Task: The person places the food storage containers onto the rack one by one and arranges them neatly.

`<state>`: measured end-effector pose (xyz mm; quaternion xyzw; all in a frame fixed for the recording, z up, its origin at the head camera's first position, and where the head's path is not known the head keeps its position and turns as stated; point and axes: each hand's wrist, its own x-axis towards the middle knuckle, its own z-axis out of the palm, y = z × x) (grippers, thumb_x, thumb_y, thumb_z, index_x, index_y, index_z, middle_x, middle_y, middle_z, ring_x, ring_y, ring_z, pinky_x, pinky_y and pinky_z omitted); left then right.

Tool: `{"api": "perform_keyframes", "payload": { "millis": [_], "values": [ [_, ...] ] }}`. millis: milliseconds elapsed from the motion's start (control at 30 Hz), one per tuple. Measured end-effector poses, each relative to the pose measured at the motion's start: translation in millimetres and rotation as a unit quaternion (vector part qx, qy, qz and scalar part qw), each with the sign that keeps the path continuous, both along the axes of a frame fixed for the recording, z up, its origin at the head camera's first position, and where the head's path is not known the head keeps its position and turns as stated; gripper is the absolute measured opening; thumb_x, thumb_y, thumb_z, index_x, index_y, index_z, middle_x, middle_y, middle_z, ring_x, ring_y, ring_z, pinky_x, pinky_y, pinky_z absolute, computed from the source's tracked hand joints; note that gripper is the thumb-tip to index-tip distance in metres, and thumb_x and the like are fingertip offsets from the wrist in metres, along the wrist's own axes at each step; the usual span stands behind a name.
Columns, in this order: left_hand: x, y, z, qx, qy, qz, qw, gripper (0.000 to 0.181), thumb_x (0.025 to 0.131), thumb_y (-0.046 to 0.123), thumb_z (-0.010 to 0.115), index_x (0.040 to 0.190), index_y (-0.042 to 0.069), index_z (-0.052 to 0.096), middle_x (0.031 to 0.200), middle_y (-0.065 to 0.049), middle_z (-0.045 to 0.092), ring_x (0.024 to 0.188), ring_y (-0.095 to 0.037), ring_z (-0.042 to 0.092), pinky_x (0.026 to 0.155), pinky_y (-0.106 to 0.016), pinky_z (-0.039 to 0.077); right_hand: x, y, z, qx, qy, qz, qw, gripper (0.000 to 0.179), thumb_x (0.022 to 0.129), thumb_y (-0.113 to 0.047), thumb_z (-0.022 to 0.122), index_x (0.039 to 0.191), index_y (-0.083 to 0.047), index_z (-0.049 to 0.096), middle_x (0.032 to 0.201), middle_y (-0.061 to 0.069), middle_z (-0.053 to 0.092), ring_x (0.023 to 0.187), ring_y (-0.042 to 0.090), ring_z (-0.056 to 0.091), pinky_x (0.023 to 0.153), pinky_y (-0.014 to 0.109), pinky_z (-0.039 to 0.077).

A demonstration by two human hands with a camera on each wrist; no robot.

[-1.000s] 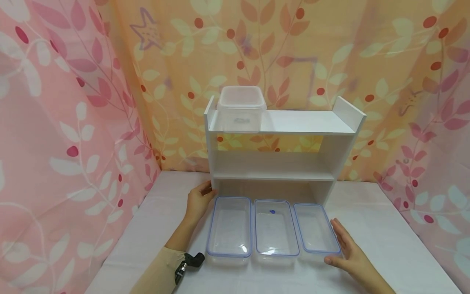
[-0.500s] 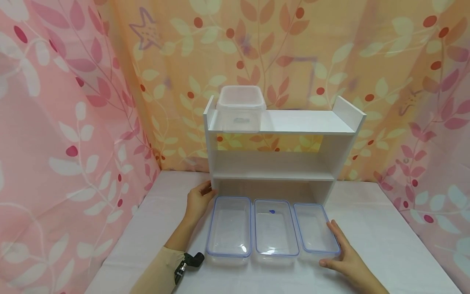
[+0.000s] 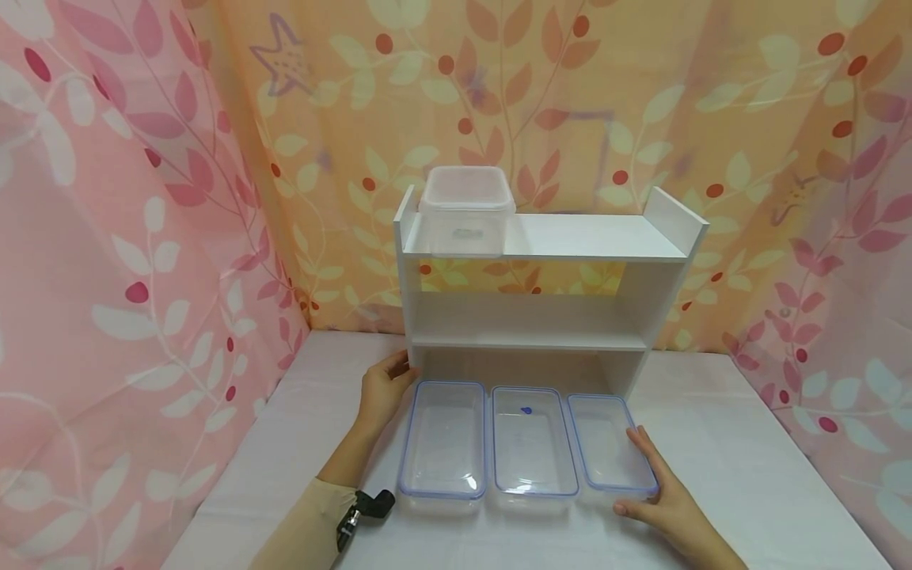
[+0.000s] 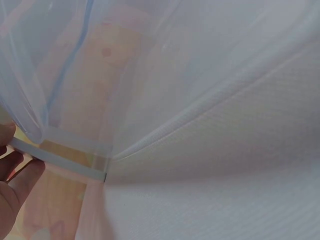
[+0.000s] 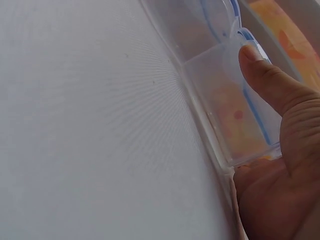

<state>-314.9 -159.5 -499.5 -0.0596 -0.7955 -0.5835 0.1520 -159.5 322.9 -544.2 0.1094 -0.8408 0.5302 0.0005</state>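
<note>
My left hand (image 3: pixel 385 392) grips the left side panel of a white shelf (image 3: pixel 530 321) low down. In the left wrist view, its thumb and fingers (image 4: pixel 27 180) lie on either side of the panel's thin edge. My right hand (image 3: pixel 670 495) is at the smallest of three clear food containers with blue rims (image 3: pixel 614 443). Its straight fingers reach along that container's right rim, and its thumb (image 5: pixel 270 75) points across the front wall, spread apart from them. The middle container (image 3: pixel 534 443) has a small blue mark, and the largest container (image 3: pixel 445 439) stands nearest my left hand.
A clear, frosted-lidded box (image 3: pixel 468 211) stands at the left end of the top shelf. The three containers stand in a row on a white tabletop (image 3: pixel 741 443), before the shelf. Patterned curtains (image 3: pixel 534 87) enclose the back and sides.
My right hand has moved left, from beside the smallest container to its right rim and front. The left hand keeps its hold on the shelf panel.
</note>
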Motion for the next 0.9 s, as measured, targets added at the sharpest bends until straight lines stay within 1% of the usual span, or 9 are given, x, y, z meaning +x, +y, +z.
{"api": "perform_keyframes", "payload": {
  "millis": [67,167,233,333,400,467,533,700,900],
  "values": [
    [-0.2,-0.3,-0.1,0.001,0.000,0.000,1.0000,0.043,0.092,0.014,0.078,0.133,0.003,0.068,0.127,-0.014,0.072,0.116,-0.031,0.070,0.091,-0.040,0.060,-0.4,-0.8,0.2,-0.004,-0.002,-0.005,1.0000,0.113,0.078,-0.008,0.088,0.165,-0.023,0.018,0.174,0.005,-0.007,0.153,0.049,-0.009,0.099,-0.001,0.022],
    [-0.4,-0.6,-0.2,0.002,0.001,0.000,1.0000,0.043,0.092,0.014,0.078,0.132,0.003,0.068,0.126,-0.014,0.072,0.115,-0.031,0.070,0.091,-0.040,0.060,-0.7,-2.2,0.0,-0.021,-0.004,-0.006,0.9998,0.112,0.078,-0.005,0.087,0.165,-0.022,0.019,0.174,0.002,-0.007,0.154,0.043,-0.011,0.099,-0.001,0.020],
    [-0.6,-0.9,-0.4,0.000,0.001,0.001,1.0000,0.043,0.092,0.014,0.078,0.132,0.004,0.068,0.126,-0.014,0.072,0.115,-0.031,0.070,0.091,-0.040,0.060,-0.7,-3.2,-0.9,-0.028,-0.002,-0.008,0.9996,0.111,0.078,-0.004,0.087,0.165,-0.021,0.019,0.174,0.001,-0.006,0.155,0.036,-0.010,0.098,-0.001,0.022],
    [-0.5,-0.8,0.0,0.003,0.001,0.001,1.0000,0.042,0.092,0.014,0.078,0.132,0.004,0.069,0.126,-0.014,0.072,0.115,-0.031,0.070,0.091,-0.041,0.060,-0.3,-3.9,-2.4,-0.038,0.002,-0.011,0.9992,0.110,0.079,-0.002,0.086,0.165,-0.021,0.020,0.174,0.000,-0.005,0.155,0.008,-0.008,0.099,-0.002,0.021],
    [-0.4,-0.6,0.3,0.005,-0.001,0.000,1.0000,0.043,0.091,0.013,0.078,0.132,0.004,0.069,0.126,-0.014,0.072,0.115,-0.031,0.070,0.091,-0.040,0.060,0.0,-4.0,-3.1,-0.041,0.010,-0.014,0.9990,0.108,0.080,-0.001,0.085,0.165,-0.019,0.020,0.174,0.001,-0.004,0.148,-0.010,-0.001,0.099,-0.003,0.020],
    [-0.4,-0.2,0.8,0.008,-0.003,0.001,1.0000,0.042,0.091,0.013,0.079,0.131,0.004,0.069,0.125,-0.014,0.072,0.115,-0.031,0.070,0.091,-0.040,0.060,0.2,-3.7,-3.1,-0.042,0.020,-0.020,0.9987,0.107,0.080,0.000,0.084,0.165,-0.018,0.021,0.174,0.003,-0.001,0.141,-0.022,0.006,0.101,-0.003,0.020],
    [-0.5,0.0,0.9,0.009,-0.005,0.002,0.9999,0.042,0.091,0.012,0.079,0.131,0.004,0.069,0.125,-0.014,0.073,0.115,-0.031,0.070,0.091,-0.039,0.060,0.3,-3.0,-2.4,-0.041,0.025,-0.026,0.9985,0.105,0.081,0.001,0.083,0.165,-0.019,0.022,0.174,0.003,0.000,0.138,-0.025,0.009,0.102,-0.003,0.021],
    [-1.2,0.1,0.6,0.011,-0.003,-0.001,0.9999,0.042,0.091,0.010,0.078,0.131,0.002,0.069,0.125,-0.017,0.072,0.115,-0.032,0.070,0.091,-0.040,0.060,1.0,-1.0,2.4,-0.041,0.014,-0.040,0.9983,0.105,0.083,-0.001,0.082,0.165,-0.024,0.021,0.174,-0.002,-0.001,0.137,-0.024,0.009,0.102,-0.003,0.023],
    [-1.5,-0.7,-0.6,0.011,-0.001,-0.004,0.9999,0.042,0.092,0.011,0.077,0.132,0.002,0.068,0.126,-0.016,0.072,0.115,-0.032,0.070,0.091,-0.042,0.060,3.0,-0.4,10.7,-0.034,0.023,-0.041,0.9983,0.103,0.085,-0.001,0.081,0.165,-0.024,0.020,0.174,-0.001,0.000,0.138,-0.024,0.008,0.102,-0.003,0.024]
  ]
}}
